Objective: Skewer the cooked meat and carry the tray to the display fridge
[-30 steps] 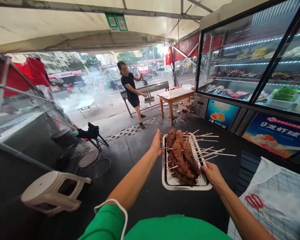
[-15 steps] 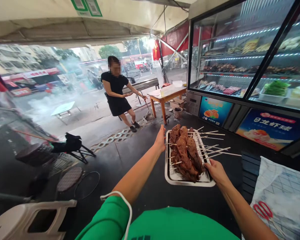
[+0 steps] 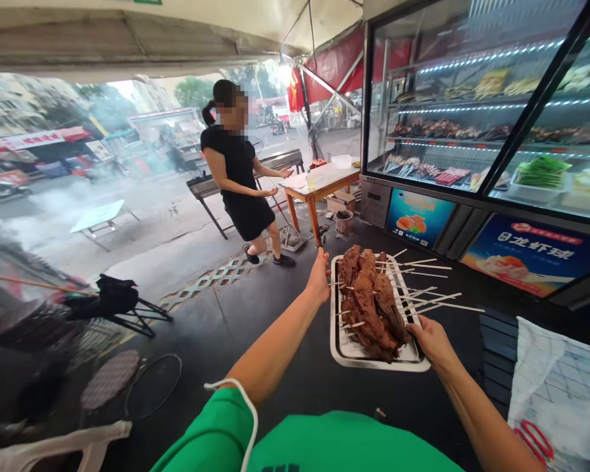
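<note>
A silver metal tray [image 3: 341, 354] is held level in front of me between both hands. Large brown skewered meat pieces [image 3: 366, 298] are piled on it, with pale wooden sticks [image 3: 435, 298] poking out mostly to the right. At the far left edge, my left hand [image 3: 318, 278] grips the tray with the thumb pointing up; its other fingers are largely hidden. My right hand [image 3: 431, 337] is closed around the tray's near right side, thumb on the rim beside the meat.
A person in black [image 3: 238, 170] stands ahead on the left near a wooden table [image 3: 322, 182] and a long metal grill [image 3: 206, 187]. To the right is a glass display fridge [image 3: 442, 131]. Red-handled scissors [image 3: 535, 440] lie by a white sheet [image 3: 560, 373]. A folding stool [image 3: 122, 301] stands left.
My view has turned slightly right and come nearer the person, who has stepped and shifted their hands. The tray stays in both my hands.
</note>
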`<state>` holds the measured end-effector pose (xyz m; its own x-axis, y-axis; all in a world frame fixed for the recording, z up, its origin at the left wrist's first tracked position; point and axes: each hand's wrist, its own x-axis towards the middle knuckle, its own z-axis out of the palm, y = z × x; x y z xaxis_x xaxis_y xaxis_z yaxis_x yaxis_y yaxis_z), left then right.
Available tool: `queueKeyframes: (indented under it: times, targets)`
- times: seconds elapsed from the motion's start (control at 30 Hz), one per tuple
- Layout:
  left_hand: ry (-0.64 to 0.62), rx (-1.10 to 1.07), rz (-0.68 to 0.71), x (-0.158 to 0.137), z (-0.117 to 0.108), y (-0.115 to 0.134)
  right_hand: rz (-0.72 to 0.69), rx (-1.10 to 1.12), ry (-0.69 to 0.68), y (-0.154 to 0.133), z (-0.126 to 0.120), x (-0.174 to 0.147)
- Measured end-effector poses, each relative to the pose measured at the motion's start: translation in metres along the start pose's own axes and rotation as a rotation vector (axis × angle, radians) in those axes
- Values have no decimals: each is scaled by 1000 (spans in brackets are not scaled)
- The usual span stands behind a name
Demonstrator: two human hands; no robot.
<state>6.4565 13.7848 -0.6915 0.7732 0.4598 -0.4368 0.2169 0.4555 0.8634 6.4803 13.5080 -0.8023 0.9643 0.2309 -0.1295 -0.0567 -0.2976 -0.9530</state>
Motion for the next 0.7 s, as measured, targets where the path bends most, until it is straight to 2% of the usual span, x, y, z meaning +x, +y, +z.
queueKeyframes:
  times: [0.27,0.53,0.7]
  targets:
    - [8,-13,-7,31,20,-9,121,127,-89,-4,-5,36]
    - [73,-94,-7,53,17,-24,116,135,-134,11,-6,55]
    - [106,-109,-5,57,18,-30,125,152,-148,16,-5,58]
